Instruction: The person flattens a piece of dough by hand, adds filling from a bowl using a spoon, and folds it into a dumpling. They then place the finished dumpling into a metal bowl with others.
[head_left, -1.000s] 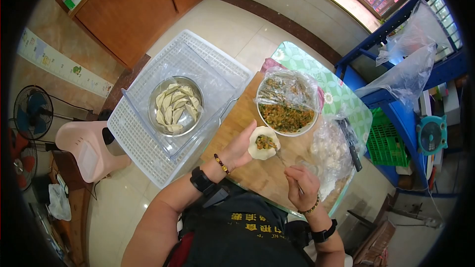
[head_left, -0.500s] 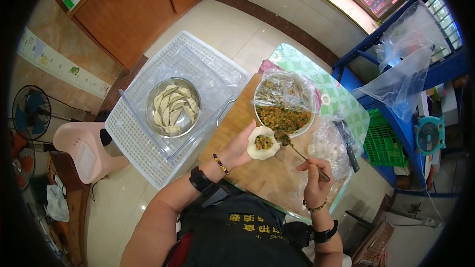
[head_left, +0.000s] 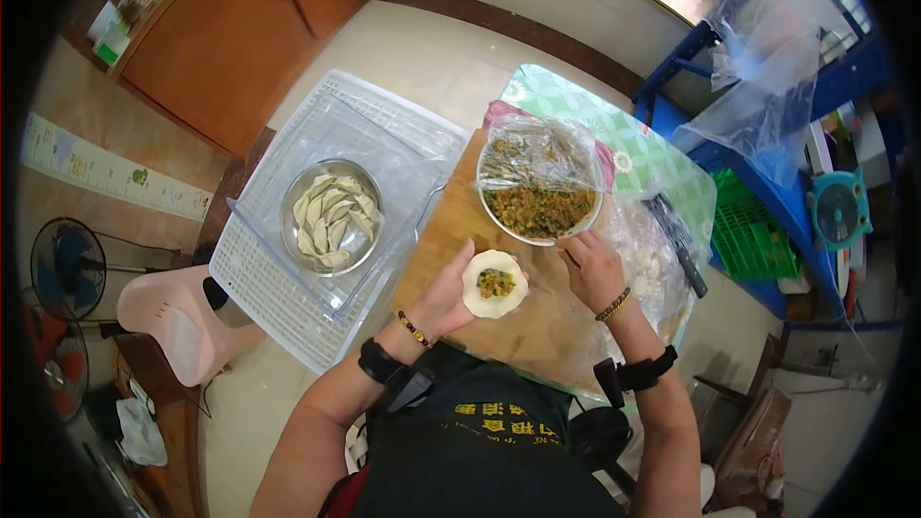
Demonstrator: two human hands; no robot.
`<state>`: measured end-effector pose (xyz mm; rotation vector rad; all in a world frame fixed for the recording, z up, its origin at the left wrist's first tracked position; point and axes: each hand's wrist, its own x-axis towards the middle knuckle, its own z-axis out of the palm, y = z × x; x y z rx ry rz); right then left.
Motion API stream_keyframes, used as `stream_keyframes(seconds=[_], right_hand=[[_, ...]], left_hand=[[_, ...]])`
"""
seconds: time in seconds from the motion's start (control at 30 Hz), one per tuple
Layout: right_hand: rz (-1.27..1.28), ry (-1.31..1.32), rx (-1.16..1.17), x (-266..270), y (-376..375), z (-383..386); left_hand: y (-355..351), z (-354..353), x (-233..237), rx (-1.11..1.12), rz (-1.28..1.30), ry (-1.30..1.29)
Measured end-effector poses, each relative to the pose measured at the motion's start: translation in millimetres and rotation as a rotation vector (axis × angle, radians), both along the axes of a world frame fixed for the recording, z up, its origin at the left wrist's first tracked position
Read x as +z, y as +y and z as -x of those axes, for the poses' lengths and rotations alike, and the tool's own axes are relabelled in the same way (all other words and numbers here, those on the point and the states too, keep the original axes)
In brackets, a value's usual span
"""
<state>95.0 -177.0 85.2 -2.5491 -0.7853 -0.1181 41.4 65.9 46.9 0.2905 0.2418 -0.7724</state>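
Observation:
My left hand (head_left: 447, 295) holds a round dumpling wrapper (head_left: 474, 295) up on its palm and fingers, a small mound of chopped filling (head_left: 495, 282) in the wrapper's middle. At the near right rim of the big filling bowl (head_left: 491, 215), my right hand (head_left: 593, 270) has its fingers curled together; what they grip is hidden. The spoon is hard to make out now. Plastic film (head_left: 537, 149) covers the far half of the bowl, and chopped orange and green filling (head_left: 539, 211) shows in the near half. Under both hands lies a wooden board (head_left: 436, 254).
On a white crate (head_left: 251, 286) to the left, a steel bowl (head_left: 377, 230) holds several folded dumplings (head_left: 331, 211). Right of the board lie a plastic bag (head_left: 645, 264) and a dark-handled knife (head_left: 689, 273). A blue shelf (head_left: 758, 240) and green basket (head_left: 746, 235) stand further right.
My right hand has moved from holding the spoon over the wrapper up to the bowl's rim. The left hand and wrapper sit slightly further left in the view, which has shifted.

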Motion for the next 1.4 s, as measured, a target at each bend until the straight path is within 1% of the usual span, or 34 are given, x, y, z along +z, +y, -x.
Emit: stream_keyframes(seconds=[0.1,0.17,0.2,0.23,0.3,0.33,0.37,0.4,0.43,0.5,0.53,0.63,0.67,0.73,0.77,0.8,0.87,0.93,1.07,1.13,1.2,1.23,1.27,1.3,1.37,1.4], right_hand=[[-0.005,0.03,-0.102,10.0,-4.1,20.1],[-0.158,-0.122,-0.209,24.5,-11.4,43.3],[-0.253,-0.104,-0.281,29.1,-13.7,60.0],[-0.253,-0.1,-0.289,26.1,-14.5,75.1],[-0.469,0.193,-0.413,16.6,-14.5,104.8],[-0.469,0.189,-0.431,4.2,-13.2,117.7],[-0.523,0.325,-0.482,-13.4,-9.6,128.7],[-0.577,0.462,-0.527,-17.0,-2.2,134.1],[-0.581,0.461,-0.532,-15.8,1.3,138.8],[-0.532,0.676,-0.48,-8.3,11.4,144.6],[-0.626,0.724,-0.513,-11.0,16.3,148.4],[-0.676,0.741,-0.518,-3.2,21.6,151.8],[-0.679,0.741,-0.513,-6.6,19.4,155.8],[-0.772,0.717,-0.52,-22.4,18.4,161.2],[-0.791,0.733,-0.483,-23.6,19.1,162.9],[-0.768,0.719,-0.497,-20.8,16.1,165.2],[-0.755,0.712,-0.488,-14.5,15.5,168.7],[-0.628,0.608,-0.493,-7.9,15.5,172.6],[-0.595,0.551,-0.47,-2.9,20.1,177.9],[-0.589,0.442,-0.464,-0.1,24.2,180.3],[-0.548,0.42,-0.442,3.7,26.3,181.1],[-0.508,0.4,-0.419,5.4,24.9,181.9],[-0.514,0.322,-0.386,-4.9,22.9,182.7],[-0.502,0.316,-0.409,-9.6,20.9,183.5],[-0.487,0.252,-0.366,-11.5,19.3,183.0],[-0.494,0.263,-0.379,-8.7,19.9,182.8]], left_hand=[[-0.4,10.6,6.5,-0.024,-0.061,0.069],[0.4,17.9,5.8,-0.044,-0.066,0.059],[0.3,22.8,4.6,-0.053,-0.07,0.05],[-0.7,27.5,2.7,-0.06,-0.071,0.055],[-6.7,35.5,-0.4,-0.106,-0.073,0.075],[-11.2,39.4,-0.4,-0.124,-0.072,0.076],[-15.7,43.7,-0.1,-0.135,-0.065,0.089],[-19.4,47.6,0.5,-0.142,-0.059,0.103],[-22.4,51.8,1.9,-0.147,-0.061,0.103],[-25.4,59.4,5.6,-0.144,-0.087,0.082],[-25.9,62.6,6.0,-0.145,-0.091,0.079],[-29.2,73.0,8.5,-0.121,-0.125,0.042],[-32.6,77.0,10.1,-0.125,-0.146,0.052],[-34.6,83.1,8.8,-0.097,-0.198,0.059],[-36.7,85.4,2.5,-0.111,-0.165,0.018],[-36.8,88.2,-0.7,-0.126,-0.134,-0.023],[-40.3,92.3,2.7,-0.111,-0.183,-0.026],[-40.4,95.0,3.7,-0.118,-0.209,-0.032],[-36.6,99.3,6.9,-0.193,-0.187,-0.109],[-36.0,101.8,10.2,-0.222,-0.169,-0.142],[-38.5,105.3,12.3,-0.228,-0.272,-0.103],[-39.0,106.1,11.9,-0.241,-0.259,-0.106],[-38.4,106.5,11.1,-0.25,-0.265,-0.112],[-38.4,106.9,10.6,-0.261,-0.269,-0.118],[-39.2,107.2,12.3,-0.281,-0.255,-0.133],[-39.1,107.0,12.8,-0.297,-0.273,-0.126]])
